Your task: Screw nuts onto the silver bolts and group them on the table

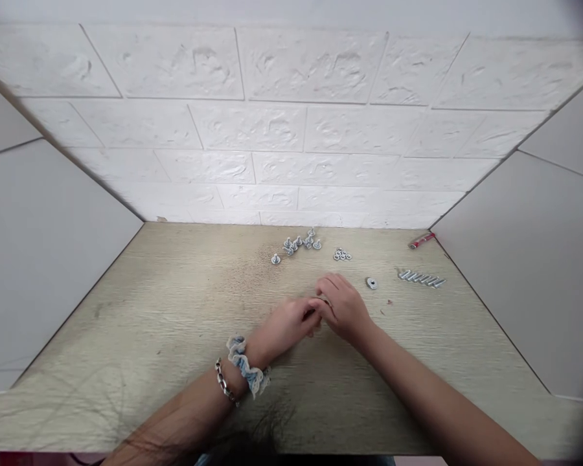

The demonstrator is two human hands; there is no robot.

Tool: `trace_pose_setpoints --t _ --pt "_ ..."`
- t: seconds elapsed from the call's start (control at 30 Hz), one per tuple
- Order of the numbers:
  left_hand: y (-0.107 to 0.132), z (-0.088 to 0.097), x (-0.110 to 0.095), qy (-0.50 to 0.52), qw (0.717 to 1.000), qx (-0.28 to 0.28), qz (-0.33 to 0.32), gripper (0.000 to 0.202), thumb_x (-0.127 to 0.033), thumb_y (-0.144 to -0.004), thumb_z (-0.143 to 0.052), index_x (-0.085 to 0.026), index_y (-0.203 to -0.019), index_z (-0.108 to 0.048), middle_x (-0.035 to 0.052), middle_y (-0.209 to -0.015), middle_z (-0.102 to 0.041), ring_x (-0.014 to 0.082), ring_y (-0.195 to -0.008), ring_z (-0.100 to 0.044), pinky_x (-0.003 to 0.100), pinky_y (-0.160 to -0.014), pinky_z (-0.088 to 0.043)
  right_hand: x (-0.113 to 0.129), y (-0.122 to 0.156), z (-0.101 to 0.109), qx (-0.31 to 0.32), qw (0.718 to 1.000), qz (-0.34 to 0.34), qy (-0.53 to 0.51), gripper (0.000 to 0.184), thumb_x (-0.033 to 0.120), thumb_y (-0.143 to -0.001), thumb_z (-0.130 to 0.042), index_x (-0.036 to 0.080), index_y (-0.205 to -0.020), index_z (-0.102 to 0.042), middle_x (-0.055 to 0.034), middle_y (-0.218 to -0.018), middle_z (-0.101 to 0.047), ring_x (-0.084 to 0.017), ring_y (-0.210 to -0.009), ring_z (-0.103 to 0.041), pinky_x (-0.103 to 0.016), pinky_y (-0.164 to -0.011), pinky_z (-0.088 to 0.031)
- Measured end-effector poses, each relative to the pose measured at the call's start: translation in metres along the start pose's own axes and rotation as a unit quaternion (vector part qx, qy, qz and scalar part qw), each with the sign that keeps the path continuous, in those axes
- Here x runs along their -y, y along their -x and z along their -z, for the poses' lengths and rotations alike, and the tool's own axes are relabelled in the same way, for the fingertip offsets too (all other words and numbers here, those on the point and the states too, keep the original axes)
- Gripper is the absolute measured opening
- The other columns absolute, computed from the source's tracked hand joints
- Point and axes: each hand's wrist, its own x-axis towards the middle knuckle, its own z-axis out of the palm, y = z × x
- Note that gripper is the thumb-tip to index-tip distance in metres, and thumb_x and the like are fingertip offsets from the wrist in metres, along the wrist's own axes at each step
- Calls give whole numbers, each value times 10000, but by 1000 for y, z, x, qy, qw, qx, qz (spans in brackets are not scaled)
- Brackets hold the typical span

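My left hand point(287, 325) and my right hand point(344, 308) meet over the middle of the table, fingertips pressed together. Both are closed around something small that the fingers mostly hide; I cannot make out what it is. A single large washer point(372, 283) lies flat just to the right of my right hand. Beyond the hands sits a pile of small metal nuts or rings point(342, 255). Several bolts fitted with washers point(298, 241) stand in a cluster toward the wall, and one such bolt point(275, 259) is apart at its left.
Several long screws point(422, 279) lie side by side in a row on the right. A red-handled tool point(422, 241) rests in the far right corner. White brick-pattern wall point(276, 126) closes the back, with grey panels point(519, 272) at both sides of the wooden table point(140, 310).
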Motion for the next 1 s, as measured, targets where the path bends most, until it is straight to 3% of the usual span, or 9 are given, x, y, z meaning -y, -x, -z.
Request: trace_pose_setpoints --t 0.13,0.33,0.47,0.57,0.63,0.7,0.77,0.87,1.0 --pt "2 -12 3 -48 997 -22 -51 215 -193 -810 -415 -161 -669 -575 8 -630 -612 127 -599 -557 229 -591 -408 8 4 -7 -74 985 63 -139 386 425 -919 -236 159 -990 -506 -123 -1030 -541 -212 -985 -489 -362 -844 -409" --pt "2 -17 12 3 994 -64 -90 185 -166 -809 -418 -140 -758 -593 32 -741 -636 119 -634 -556 225 -602 -416 17 8 -18 -79 964 17 -252 402 466 -906 -284 196 -1154 -447 -117 -1225 -487 -217 -1170 -424 -415 -1002 -331" --pt "-2 -14 11 99 990 -98 -25 117 -189 -775 -478 -137 -740 -577 22 -703 -622 112 -612 -534 216 -571 -401 16 8 -18 -23 967 9 -253 478 480 -896 -310 203 -1281 -363 -109 -1359 -371 -228 -1289 -277 -445 -1070 -222" --pt "-7 -8 11 259 958 -105 60 178 -297 -767 -515 -137 -692 -538 -2 -578 -566 93 -503 -491 204 -486 -380 14 8 -16 14 948 -25 -317 565 517 -863 -384 200 -1326 -320 -114 -1388 -325 -242 -1306 -239 -449 -1070 -214" --pt "-9 -1 13 377 913 -107 115 281 -399 -779 -503 -138 -676 -511 -22 -502 -514 69 -415 -442 185 -420 -348 13 9 -15 6 909 -67 -411 558 526 -855 -397 189 -1298 -357 -128 -1266 -478 -242 -1246 -356 -442 -1039 -277" --pt "-11 6 16 439 875 -136 151 313 -432 -760 -536 -135 -668 -496 -35 -476 -491 47 -376 -413 161 -389 -321 11 9 -13 -25 857 -117 -502 475 502 -883 -342 174 -1215 -436 -82 -876 -652 -225 -1022 -559 -439 -953 -378" --pt "-13 12 17 451 861 -164 168 297 -409 -729 -587 -131 -683 -494 -35 -496 -504 37 -378 -423 146 -385 -322 9 10 -12 -57 825 -163 -539 392 451 -907 -301 172 -1073 -520 13 -519 -552 -185 -688 -614 -416 -828 -458" --pt "-15 14 18 427 876 -151 166 251 -365 -726 -591 -129 -765 -515 -30 -548 -538 48 -397 -462 154 -400 -360 5 8 -13 -85 865 -190 -457 255 362 -882 -404 180 -948 -571 19 -556 -540 -136 -575 -549 -337 -708 -486" --pt "-14 8 20 290 942 -106 130 177 -305 -778 -492 -139 -801 -551 -39 -520 -519 82 -419 -489 190 -428 -383 -1 3 -18 -83 953 -96 -275 283 254 -842 -476 197 -1112 -540 -80 -1020 -578 -164 -903 -549 -302 -747 -479"
